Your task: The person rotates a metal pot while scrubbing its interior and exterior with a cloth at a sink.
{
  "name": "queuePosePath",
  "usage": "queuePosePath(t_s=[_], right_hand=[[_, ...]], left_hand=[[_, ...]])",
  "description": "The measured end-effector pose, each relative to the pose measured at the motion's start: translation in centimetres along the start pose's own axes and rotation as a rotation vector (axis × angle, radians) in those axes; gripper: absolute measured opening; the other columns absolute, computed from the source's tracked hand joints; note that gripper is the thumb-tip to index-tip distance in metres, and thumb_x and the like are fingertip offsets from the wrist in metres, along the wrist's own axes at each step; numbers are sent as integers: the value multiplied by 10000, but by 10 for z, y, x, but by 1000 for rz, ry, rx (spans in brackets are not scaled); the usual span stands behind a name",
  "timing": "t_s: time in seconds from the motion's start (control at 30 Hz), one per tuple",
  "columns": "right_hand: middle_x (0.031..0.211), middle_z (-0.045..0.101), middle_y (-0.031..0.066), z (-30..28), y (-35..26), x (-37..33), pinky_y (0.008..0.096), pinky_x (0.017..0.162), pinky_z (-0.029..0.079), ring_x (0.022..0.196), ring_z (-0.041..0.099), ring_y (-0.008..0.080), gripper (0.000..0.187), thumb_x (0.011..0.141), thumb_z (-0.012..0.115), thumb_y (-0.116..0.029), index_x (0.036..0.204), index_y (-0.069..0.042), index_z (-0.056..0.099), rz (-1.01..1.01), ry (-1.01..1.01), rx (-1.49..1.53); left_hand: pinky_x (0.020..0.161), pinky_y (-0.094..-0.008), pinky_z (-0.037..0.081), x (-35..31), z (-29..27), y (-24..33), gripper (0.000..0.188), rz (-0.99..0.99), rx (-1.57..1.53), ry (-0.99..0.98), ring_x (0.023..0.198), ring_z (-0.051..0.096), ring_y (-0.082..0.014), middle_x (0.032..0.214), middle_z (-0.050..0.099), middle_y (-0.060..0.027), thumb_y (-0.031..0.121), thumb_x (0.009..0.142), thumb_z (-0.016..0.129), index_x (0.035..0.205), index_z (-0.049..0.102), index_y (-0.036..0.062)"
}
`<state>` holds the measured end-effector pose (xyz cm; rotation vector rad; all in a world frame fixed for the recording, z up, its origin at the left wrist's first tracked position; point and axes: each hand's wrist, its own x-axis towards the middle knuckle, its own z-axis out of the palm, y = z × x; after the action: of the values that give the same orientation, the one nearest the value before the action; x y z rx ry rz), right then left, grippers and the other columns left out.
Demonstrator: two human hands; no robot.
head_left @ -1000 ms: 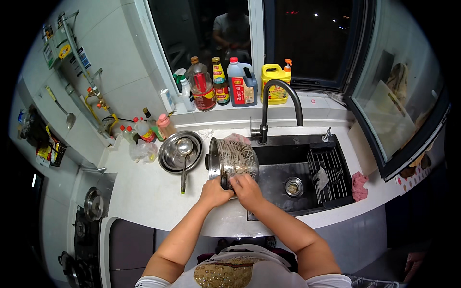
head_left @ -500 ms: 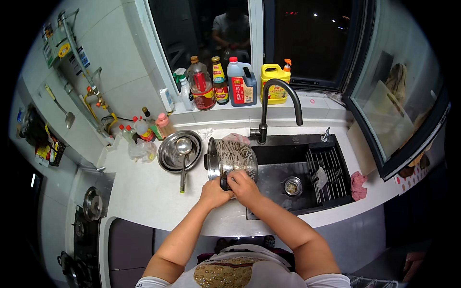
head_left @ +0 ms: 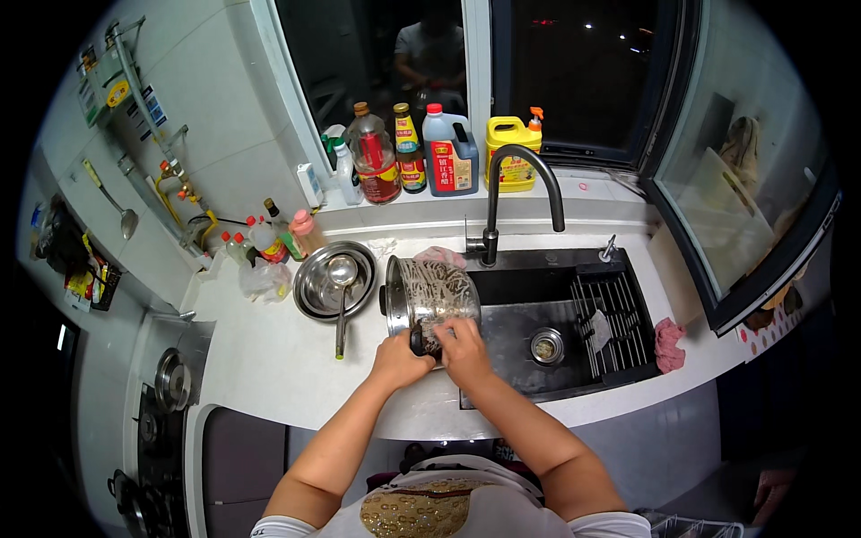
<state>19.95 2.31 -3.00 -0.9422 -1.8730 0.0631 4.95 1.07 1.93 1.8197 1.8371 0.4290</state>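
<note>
A steel pot (head_left: 430,296) lies tilted on its side at the left edge of the dark sink (head_left: 556,314), its outside covered in grey scrub marks or suds. My left hand (head_left: 399,359) grips the pot's black side handle at the near rim. My right hand (head_left: 465,345) presses on the pot's outer wall beside it; whatever it may hold is hidden under the fingers.
A steel bowl (head_left: 314,287) with a ladle (head_left: 342,287) sits left of the pot on the white counter (head_left: 269,359). A black tap (head_left: 525,193) arches over the sink. Bottles (head_left: 421,152) line the window sill. A pink cloth (head_left: 668,343) lies right of the sink rack (head_left: 605,309).
My right hand has shifted slightly over the pot's wall. The pot stays tilted in the same spot, with my left hand still on its handle.
</note>
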Motion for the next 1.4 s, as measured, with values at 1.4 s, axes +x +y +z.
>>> queuePosePath(t_s=[1.4], right_hand=[[996,546,111,0,7,-5,379,775,480,916,547,298,328,706,620,-2,1028,-58,650,-32,-50,-14]], left_hand=[[804,-425,509,-4,-4,-7,518,-1,-43,-10,867,640,-413,882,662,-264,295,621,683,1002,615,-49]])
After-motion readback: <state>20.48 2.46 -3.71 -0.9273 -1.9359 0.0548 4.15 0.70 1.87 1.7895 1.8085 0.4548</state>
